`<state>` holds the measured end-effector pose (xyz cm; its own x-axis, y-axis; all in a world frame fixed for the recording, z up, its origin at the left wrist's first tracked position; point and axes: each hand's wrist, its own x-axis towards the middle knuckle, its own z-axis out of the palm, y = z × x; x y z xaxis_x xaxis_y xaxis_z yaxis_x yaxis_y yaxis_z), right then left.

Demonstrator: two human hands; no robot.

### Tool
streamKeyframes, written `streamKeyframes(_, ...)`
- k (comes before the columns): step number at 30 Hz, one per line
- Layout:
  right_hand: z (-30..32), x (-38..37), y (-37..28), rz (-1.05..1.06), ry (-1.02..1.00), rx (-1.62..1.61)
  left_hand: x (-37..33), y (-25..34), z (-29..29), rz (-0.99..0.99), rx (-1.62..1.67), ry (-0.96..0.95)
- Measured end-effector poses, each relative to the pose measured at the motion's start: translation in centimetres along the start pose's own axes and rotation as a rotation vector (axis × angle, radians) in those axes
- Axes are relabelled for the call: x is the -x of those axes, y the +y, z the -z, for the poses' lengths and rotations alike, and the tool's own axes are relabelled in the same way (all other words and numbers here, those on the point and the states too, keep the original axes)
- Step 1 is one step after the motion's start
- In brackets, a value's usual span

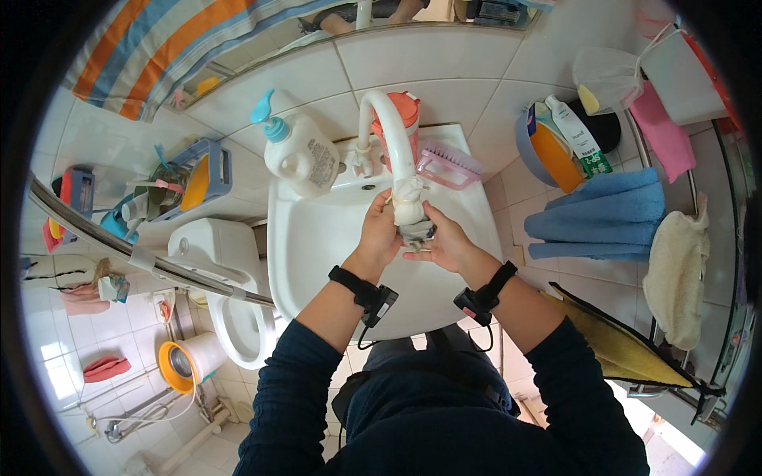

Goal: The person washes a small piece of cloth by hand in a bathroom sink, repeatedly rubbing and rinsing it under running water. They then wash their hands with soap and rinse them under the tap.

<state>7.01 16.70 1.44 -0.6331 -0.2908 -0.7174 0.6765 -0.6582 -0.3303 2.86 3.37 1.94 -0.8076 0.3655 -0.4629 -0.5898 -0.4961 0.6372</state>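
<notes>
Over the white washbasin, a thick white curved faucet reaches toward me. Its end is wrapped in off-white, cloth-like material. Just below that wrapping sits a crumpled grey cloth-like bundle; whether it is joined to the spout I cannot tell. My left hand closes on the bundle from the left, some of its fingers hidden behind the spout. From the right, my right hand grips it too, one finger reaching underneath. Both wrists wear black straps with small boxes.
A white pump bottle, a red cup and a pink brush stand behind the basin. Left are a toilet and a curved metal rail. Blue towels and a wall basket hang right.
</notes>
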Motion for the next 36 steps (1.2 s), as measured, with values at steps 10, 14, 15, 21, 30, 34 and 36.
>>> streamKeyframes(10, -0.9, -1.3, 3.2, 1.173, 0.336, 1.059, -1.3, -1.7, 2.1, 0.238, 0.024, 0.145)
streamKeyframes(14, -2.6, -1.4, 3.7, 1.045, 0.325, 1.179, 0.2, -1.7, 0.8, 0.330, 0.070, 0.237)
streamKeyframes(15, -2.8, -1.8, 3.1, 1.025, 0.393, 1.106, 0.4, -1.8, 0.4, 0.324, 0.096, 0.221)
streamKeyframes(21, -3.0, -3.3, 1.8, 0.923, 0.497, 0.973, 0.5, -1.5, 0.0, 0.242, 0.100, 0.203)
streamKeyframes(30, -1.6, -4.2, 0.6, 0.621, 0.385, 0.962, 0.3, -1.4, 1.4, 0.248, 0.040, 0.151)
streamKeyframes(34, 0.7, -3.7, -0.2, -0.196, -0.090, 0.133, 0.1, -0.8, 3.0, 0.134, -0.157, 0.135)
streamKeyframes(36, 0.7, -3.8, 0.5, -0.015, -0.036, 0.288, 0.4, -0.4, 3.5, 0.137, -0.343, 0.222)
